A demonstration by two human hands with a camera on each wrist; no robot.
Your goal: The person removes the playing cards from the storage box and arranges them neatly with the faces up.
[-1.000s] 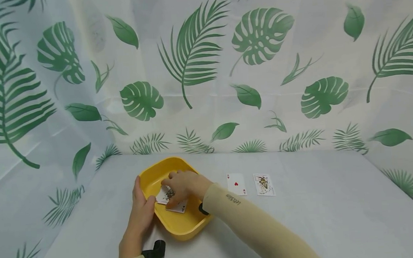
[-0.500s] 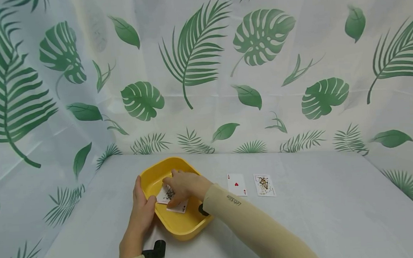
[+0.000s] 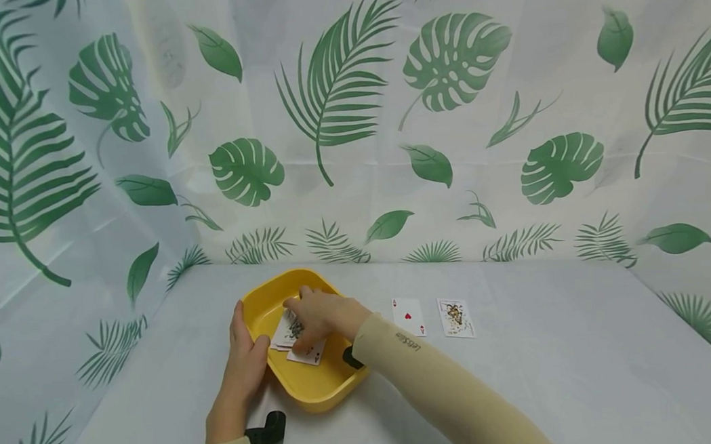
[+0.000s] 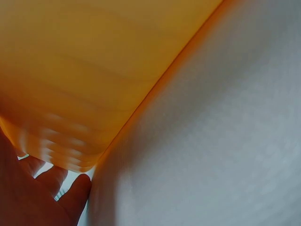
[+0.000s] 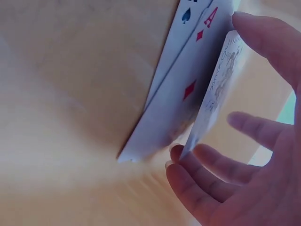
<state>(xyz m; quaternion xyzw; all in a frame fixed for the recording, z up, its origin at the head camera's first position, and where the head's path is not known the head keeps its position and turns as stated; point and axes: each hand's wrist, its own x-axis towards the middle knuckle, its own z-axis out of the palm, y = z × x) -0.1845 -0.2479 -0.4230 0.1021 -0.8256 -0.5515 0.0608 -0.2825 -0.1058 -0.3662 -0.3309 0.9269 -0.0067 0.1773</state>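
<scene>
A yellow plastic bin (image 3: 317, 394) stands tilted on the white table. My left hand (image 3: 244, 361) grips its left wall, thumb over the rim and fingers along the outside. Inside the bin, my right hand (image 3: 321, 316) pinches a joker card (image 5: 217, 89) by opposite edges between thumb and fingertips. In the right wrist view the joker is raised at an angle from the cards under it. Those are an ace of diamonds (image 5: 186, 96) and a spade card (image 5: 176, 44), overlapping on the bin's floor. In the left wrist view, fingers (image 4: 75, 195) lie against the bin's outer side.
To the right of the bin, an ace of hearts (image 3: 407, 316) and a coloured joker (image 3: 456, 318) lie face up, side by side. A leaf-print curtain (image 3: 354, 202) encloses the table at the back and sides.
My right hand has shifted slightly up and right, and the joker has come up with it, showing more of the cards beneath. The left hand and bin stay almost in place.
</scene>
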